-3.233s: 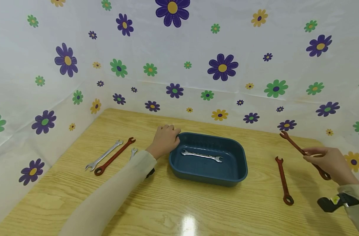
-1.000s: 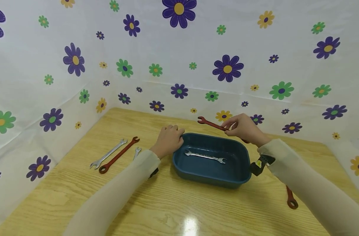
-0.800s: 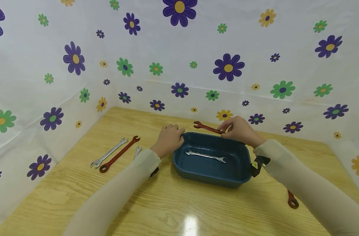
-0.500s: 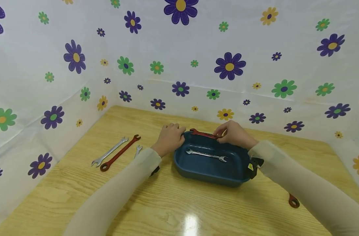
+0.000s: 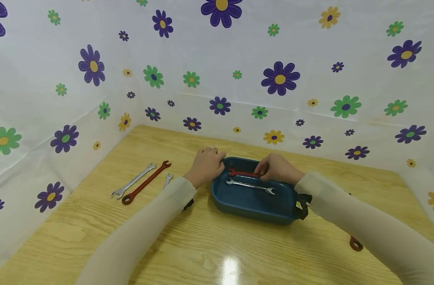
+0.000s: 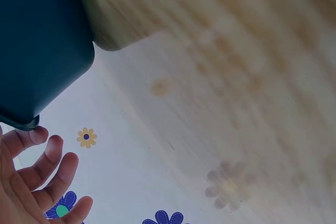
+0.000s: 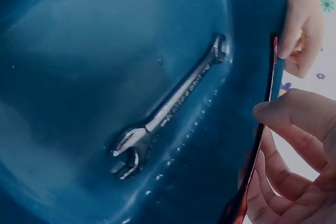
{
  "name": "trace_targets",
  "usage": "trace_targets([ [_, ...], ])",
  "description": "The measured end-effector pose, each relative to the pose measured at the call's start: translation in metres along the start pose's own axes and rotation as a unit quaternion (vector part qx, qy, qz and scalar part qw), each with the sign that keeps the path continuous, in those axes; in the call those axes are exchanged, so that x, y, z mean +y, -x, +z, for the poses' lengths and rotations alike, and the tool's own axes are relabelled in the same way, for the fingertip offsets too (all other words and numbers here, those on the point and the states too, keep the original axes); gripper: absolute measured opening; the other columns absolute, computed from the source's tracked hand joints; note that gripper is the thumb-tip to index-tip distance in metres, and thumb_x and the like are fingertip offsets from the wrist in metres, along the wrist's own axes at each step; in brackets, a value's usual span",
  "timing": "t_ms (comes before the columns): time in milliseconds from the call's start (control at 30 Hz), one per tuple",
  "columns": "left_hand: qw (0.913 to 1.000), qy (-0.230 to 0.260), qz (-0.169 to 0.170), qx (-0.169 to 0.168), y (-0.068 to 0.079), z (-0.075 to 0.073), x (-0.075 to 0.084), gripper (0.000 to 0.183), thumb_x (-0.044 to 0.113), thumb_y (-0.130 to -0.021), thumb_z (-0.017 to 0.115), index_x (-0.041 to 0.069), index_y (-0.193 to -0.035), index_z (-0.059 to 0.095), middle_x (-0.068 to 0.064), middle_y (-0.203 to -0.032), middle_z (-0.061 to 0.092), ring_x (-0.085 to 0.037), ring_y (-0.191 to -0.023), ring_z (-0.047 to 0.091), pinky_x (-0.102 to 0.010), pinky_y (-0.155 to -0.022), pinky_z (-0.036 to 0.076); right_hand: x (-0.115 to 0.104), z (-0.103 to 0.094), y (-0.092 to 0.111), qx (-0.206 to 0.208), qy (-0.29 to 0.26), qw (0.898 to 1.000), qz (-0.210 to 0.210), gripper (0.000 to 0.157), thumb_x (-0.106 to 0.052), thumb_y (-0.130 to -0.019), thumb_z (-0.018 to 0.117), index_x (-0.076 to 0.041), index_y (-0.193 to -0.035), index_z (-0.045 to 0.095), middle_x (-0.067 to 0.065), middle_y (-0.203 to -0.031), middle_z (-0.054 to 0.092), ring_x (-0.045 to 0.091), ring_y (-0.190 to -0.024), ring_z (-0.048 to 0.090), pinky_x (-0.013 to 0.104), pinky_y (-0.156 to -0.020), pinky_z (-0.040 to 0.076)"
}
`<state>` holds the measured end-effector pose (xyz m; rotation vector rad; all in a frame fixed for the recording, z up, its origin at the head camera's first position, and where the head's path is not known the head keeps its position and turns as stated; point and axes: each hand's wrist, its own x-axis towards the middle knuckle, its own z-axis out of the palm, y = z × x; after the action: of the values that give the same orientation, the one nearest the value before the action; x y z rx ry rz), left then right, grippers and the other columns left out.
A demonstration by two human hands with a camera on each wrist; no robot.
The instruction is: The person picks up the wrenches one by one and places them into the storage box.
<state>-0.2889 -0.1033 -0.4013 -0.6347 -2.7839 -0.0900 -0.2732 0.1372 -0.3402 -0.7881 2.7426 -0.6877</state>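
Note:
A dark blue rectangular plastic basin stands on the wooden table. At its far left corner my left hand grips the rim, with the thumb inside and the fingers outside; the left wrist view shows those fingers beneath the rim. My right hand pinches a red combination wrench between thumb and fingers, inside the basin near its back wall. In the right wrist view this red wrench appears edge-on. A silver open-end wrench lies on the basin floor just in front of it.
Left of the basin lie a silver wrench, a red wrench and a smaller silver wrench, partly hidden by my left sleeve. Another red wrench lies right, mostly behind my right forearm. A flowered cloth hangs behind the table.
My right hand has carried the red wrench from the right side over the basin's back rim and lowered it inside. My left hand has stayed at the rim.

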Motion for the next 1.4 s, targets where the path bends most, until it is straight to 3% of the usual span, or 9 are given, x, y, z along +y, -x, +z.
trace_targets([
  [367,0.9999,0.004,-0.004,-0.009,0.001,-0.001,0.002,0.029,0.024,-0.093,0.048,0.016,-0.118,0.061,-0.009,-0.102,0.063,-0.027,-0.096,0.059,-0.045,-0.083,0.046,0.003,0.015,-0.006,-0.040,-0.004,0.999,-0.007,0.014,0.002,-0.075,0.069,-0.002,-0.088,0.074,0.007,-0.074,0.069,0.010,-0.064,0.057,0.025,-0.061,0.049],
  [600,0.9999,0.006,-0.010,-0.011,0.001,-0.002,0.003,0.029,0.024,-0.092,0.049,0.016,-0.118,0.061,-0.008,-0.102,0.063,-0.026,-0.096,0.059,-0.045,-0.085,0.046,0.002,0.021,-0.012,-0.064,-0.003,0.998,0.021,0.016,0.003,-0.072,0.070,-0.003,-0.086,0.074,0.006,-0.072,0.067,0.010,-0.062,0.055,0.023,-0.058,0.046],
  [900,0.9999,0.009,-0.008,-0.009,0.001,0.000,0.002,0.027,0.024,-0.092,0.050,0.016,-0.115,0.061,-0.008,-0.101,0.063,-0.026,-0.095,0.059,-0.046,-0.085,0.046,0.000,0.027,-0.017,-0.079,0.011,0.997,0.005,0.016,0.004,-0.071,0.070,-0.003,-0.085,0.073,0.006,-0.071,0.067,0.011,-0.061,0.054,0.024,-0.057,0.045],
  [1400,0.9999,0.010,-0.013,-0.004,0.001,-0.002,0.002,0.025,0.024,-0.092,0.050,0.017,-0.113,0.061,-0.007,-0.100,0.062,-0.025,-0.094,0.058,-0.045,-0.084,0.046,-0.008,0.035,-0.023,-0.121,0.047,0.991,0.029,0.019,0.006,-0.071,0.066,-0.008,-0.082,0.070,0.002,-0.067,0.063,0.010,-0.054,0.046,0.023,-0.052,0.038],
])
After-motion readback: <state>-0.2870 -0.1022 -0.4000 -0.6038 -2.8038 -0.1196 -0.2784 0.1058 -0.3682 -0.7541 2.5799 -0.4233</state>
